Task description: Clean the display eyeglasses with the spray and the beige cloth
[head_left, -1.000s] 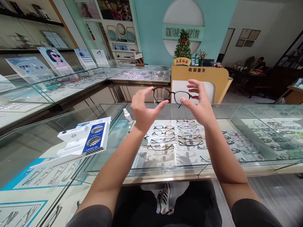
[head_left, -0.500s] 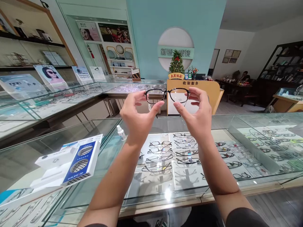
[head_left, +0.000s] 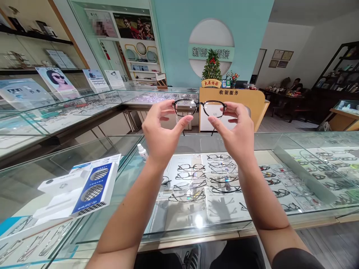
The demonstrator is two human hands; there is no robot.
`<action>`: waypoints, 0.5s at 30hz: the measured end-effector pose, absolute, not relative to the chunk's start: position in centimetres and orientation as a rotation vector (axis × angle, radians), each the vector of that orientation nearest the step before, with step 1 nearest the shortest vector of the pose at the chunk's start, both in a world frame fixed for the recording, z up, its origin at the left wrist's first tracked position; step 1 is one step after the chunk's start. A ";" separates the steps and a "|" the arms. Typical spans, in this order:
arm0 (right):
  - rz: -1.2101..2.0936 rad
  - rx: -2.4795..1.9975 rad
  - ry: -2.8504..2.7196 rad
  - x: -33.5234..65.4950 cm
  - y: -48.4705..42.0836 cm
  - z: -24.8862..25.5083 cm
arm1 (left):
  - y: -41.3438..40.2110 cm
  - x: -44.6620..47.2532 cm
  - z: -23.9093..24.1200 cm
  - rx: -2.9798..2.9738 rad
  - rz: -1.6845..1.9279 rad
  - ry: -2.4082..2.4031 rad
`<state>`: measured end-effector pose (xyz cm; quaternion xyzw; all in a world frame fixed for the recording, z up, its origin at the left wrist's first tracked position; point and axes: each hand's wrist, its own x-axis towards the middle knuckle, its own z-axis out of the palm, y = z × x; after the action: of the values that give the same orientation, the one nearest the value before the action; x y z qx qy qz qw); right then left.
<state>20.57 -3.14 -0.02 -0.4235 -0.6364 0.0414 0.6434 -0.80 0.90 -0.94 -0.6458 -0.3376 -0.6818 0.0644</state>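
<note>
A pair of eyeglasses [head_left: 200, 104] with a dark, glossy frame is held up level in front of me, over the glass counter. My left hand [head_left: 162, 129] pinches its left end near the hinge, thumb low and fingers behind. At the right end, my right hand [head_left: 235, 130] grips the frame the same way. Both temples point away from me and downward, their tips showing below the lenses. Part of the fingers on each hand is hidden behind the thumbs and frame.
Under the glass top of the display case [head_left: 193, 224] lie rows of eyeglasses [head_left: 190, 175]. A small white bottle [head_left: 142, 152] stands on the counter, left of centre. A blue and white display box [head_left: 94, 188] sits further left. Beyond is a wooden cashier desk [head_left: 258, 102]; a person [head_left: 296, 85] sits far right.
The eyeglasses have tilted slightly, and both hands still hold them at nearly the same place. The view has shifted a little, with the background moving up.
</note>
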 end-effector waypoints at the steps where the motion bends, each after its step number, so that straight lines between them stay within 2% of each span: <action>1: 0.113 -0.969 -1.463 20.7 -3.0 -0.1 | 0.8 -0.8 -1.0 -1.917 -2.051 -1.021; 15: 0.193 -0.963 -1.505 20.7 -2.5 -0.2 | 0.5 -0.5 -1.5 -1.717 -1.953 -0.998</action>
<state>20.67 -2.51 -0.24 -0.4193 -0.6554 0.0839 0.6226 -0.52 0.55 -1.48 -0.6067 -0.3525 -0.6901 0.1770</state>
